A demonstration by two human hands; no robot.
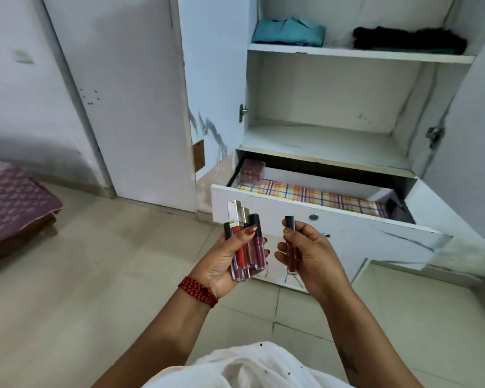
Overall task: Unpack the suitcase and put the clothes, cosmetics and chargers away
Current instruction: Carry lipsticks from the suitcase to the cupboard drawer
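My left hand [224,261]: palm up, fingers wrapped round a bunch of lip gloss tubes [245,247]
My right hand [305,253]: pinches one lip gloss tube [290,247] upright
Room: open drawer [291,217] ahead, tiled floor [95,275] below

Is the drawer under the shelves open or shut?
Open. The drawer is pulled well out, showing its checked liner and a small box in its back left corner.

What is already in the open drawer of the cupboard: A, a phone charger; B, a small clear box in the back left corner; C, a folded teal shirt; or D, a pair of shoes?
B: a small clear box sits in the back left corner of the open drawer, on its checked liner.
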